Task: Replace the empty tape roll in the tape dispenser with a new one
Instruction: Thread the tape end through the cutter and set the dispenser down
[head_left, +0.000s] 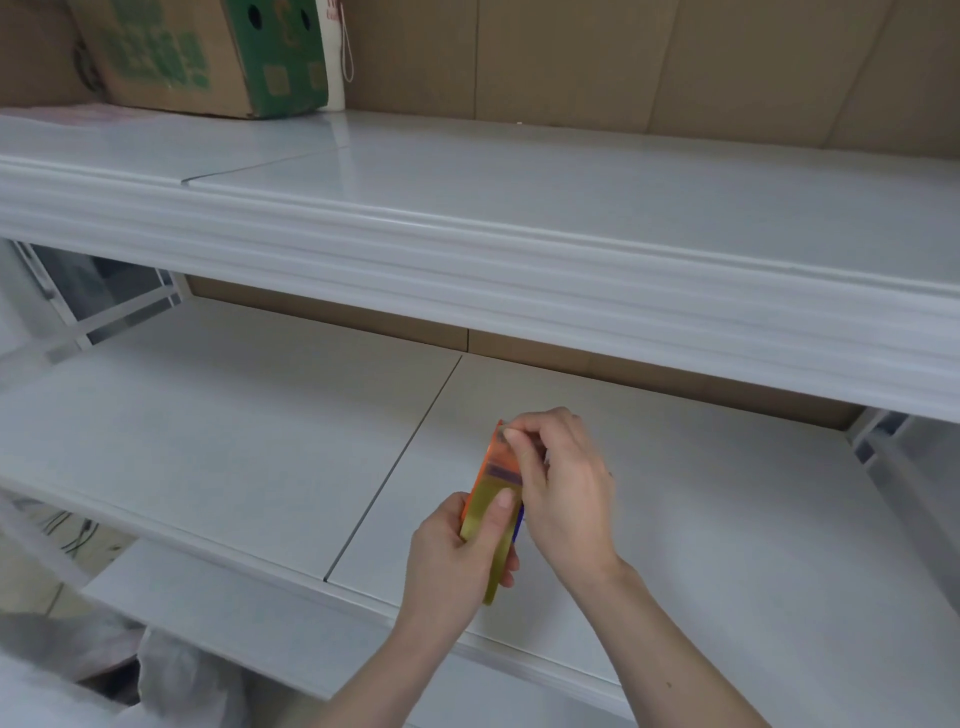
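Above the lower white shelf (234, 447) we hold the orange tape dispenser (496, 467) in the air with both hands, its yellowish tape roll (488, 525) seated in it and seen edge-on. Our left hand (452, 561) is wrapped around the roll and dispenser from below, thumb pressed flat on the tape's outer face, while our right hand (566, 483) pinches the dispenser's top end between thumb and forefinger. Up on the higher shelf (519, 208), well apart from us, a green-printed cardboard box (208, 52) stands at the far left.
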